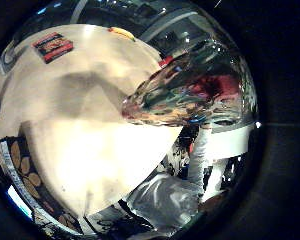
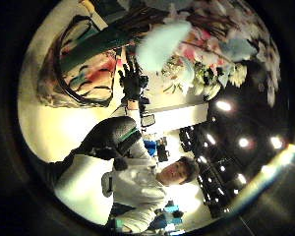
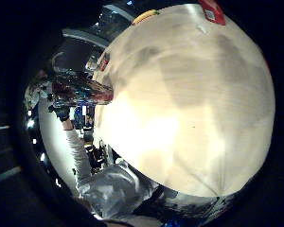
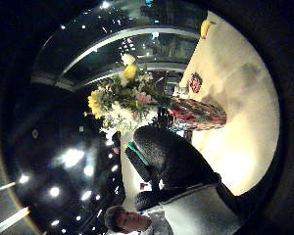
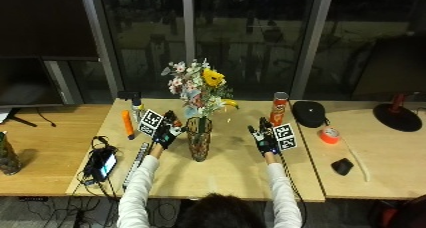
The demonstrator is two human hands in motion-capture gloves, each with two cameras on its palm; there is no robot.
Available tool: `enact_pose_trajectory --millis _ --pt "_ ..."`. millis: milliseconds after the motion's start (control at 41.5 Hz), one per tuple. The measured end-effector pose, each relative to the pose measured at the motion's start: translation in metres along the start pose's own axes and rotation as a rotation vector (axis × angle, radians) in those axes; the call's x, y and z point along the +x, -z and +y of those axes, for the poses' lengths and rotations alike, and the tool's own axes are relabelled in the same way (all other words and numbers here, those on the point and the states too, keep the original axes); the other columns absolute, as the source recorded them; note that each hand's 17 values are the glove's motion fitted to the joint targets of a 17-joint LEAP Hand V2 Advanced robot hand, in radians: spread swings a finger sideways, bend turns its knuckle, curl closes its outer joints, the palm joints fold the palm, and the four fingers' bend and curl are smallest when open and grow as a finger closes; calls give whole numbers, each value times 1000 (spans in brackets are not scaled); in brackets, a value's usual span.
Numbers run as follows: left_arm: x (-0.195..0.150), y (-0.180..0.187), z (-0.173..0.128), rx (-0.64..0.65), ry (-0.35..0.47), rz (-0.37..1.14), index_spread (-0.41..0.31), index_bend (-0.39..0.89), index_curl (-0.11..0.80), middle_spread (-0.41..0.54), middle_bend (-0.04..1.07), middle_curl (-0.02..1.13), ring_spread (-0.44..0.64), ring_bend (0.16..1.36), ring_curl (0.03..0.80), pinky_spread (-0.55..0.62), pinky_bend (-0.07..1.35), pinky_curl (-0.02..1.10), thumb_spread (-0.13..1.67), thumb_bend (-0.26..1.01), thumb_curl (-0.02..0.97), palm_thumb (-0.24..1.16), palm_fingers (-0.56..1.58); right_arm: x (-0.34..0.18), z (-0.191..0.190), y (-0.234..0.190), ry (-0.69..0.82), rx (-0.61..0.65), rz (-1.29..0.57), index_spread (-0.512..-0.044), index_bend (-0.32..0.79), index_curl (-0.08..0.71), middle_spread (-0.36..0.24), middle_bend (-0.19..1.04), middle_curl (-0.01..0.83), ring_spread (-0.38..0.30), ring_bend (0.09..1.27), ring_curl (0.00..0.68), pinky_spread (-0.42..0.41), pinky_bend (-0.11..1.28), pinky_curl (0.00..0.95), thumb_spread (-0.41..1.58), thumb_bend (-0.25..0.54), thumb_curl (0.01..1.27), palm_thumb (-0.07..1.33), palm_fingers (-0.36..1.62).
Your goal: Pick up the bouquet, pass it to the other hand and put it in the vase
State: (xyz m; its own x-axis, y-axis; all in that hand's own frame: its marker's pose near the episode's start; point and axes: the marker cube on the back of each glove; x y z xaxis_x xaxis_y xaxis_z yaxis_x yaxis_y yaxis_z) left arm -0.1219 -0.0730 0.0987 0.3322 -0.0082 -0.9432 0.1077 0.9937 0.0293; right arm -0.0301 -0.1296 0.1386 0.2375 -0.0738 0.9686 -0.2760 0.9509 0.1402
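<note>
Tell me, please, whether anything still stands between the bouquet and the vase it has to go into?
Nothing visible does: the bouquet already stands upright in the vase, stems down inside it. The left hand is beside the vase with fingers spread, and the right hand is well apart over the bare table, holding nothing.

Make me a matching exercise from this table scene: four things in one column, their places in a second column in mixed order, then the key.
Things
1. mixed-flower bouquet
2. orange tape roll
3. tall red snack can
4. orange marker-like tube

Places
A. on the side table to the person's right
B. standing in the patterned glass vase
C. on the table beyond the left hand
D. upright at the table's far edge, beyond the right hand

Pairs: 1-B, 2-A, 3-D, 4-C
</note>
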Motion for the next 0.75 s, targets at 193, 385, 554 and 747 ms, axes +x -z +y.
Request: enact_pose_trajectory --millis 193,385,554,747 --pt "5 14 -1 67 3 -40 230 56 183 478 139 262 535 481 247 516 346 286 815 -42 377 329 -281 27 -2 17 -17 58 49 -424 121 131 -58 174 279 56 385 286 260 516 334 984 -27 318 273 -74" --pt "9 16 -6 143 -123 -84 229 66 141 501 151 236 570 469 239 545 320 280 809 -41 364 319 -241 22 12 21 -140 -47 -56 -421 126 145 -54 179 278 53 378 284 261 507 335 999 -23 318 286 -56" --pt "-16 16 -30 319 -420 -217 222 71 118 498 161 225 572 477 240 538 312 283 808 -37 358 317 -197 35 -2 15 -96 -19 -16 -413 123 151 -52 190 284 51 380 285 262 495 335 1012 -23 315 298 -43" --pt "-19 -6 -21 172 -693 -13 208 83 107 485 174 226 560 483 243 527 296 285 815 -35 352 321 -165 24 -1 8 -108 -60 -58 -410 122 158 -52 193 293 49 377 283 263 487 336 1018 -26 312 302 -38"
